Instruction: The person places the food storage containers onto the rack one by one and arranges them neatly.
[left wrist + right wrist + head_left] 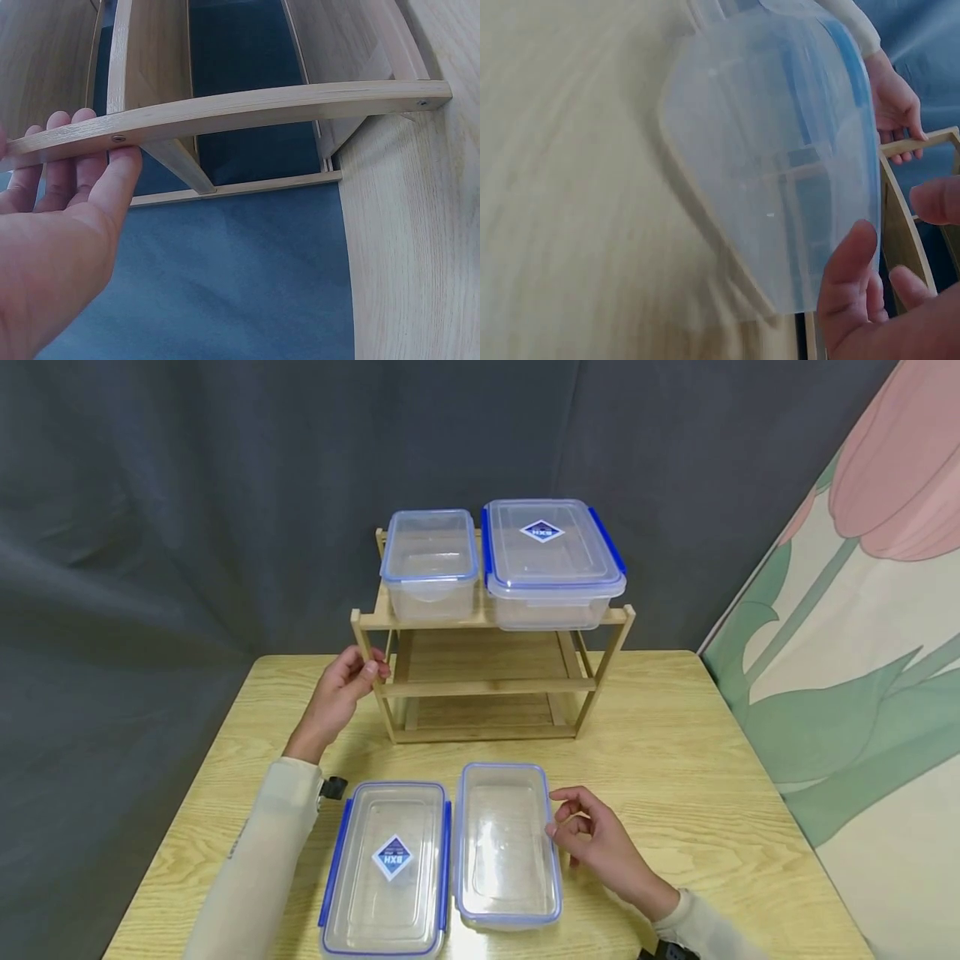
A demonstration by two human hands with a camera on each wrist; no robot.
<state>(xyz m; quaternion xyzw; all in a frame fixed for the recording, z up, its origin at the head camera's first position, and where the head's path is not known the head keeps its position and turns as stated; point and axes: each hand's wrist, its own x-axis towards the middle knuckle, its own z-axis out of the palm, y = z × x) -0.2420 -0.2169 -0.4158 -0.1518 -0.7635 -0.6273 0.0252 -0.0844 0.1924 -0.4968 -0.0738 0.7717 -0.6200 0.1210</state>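
My left hand (339, 693) grips the front left leg of a three-tier wooden rack (491, 687); in the left wrist view its fingers (82, 169) curl behind the post. Beside the right edge of a clear, lidless food container (504, 852) is my right hand (596, 839), loosely bent. In the right wrist view its fingers (851, 274) are right at the container's wall, with thumb and fingers apart. Left of that container lies a lidded one (390, 868), with blue side clips and a diamond-shaped label.
On the rack's top shelf stand a lidless clear container (431, 597) at left and a larger lidded one (555, 572) with blue clips at right. The rack sits toward the back of the wooden table (675, 735). Behind hangs a dark curtain (300, 485); a flower-patterned cloth (847, 693) hangs at right.
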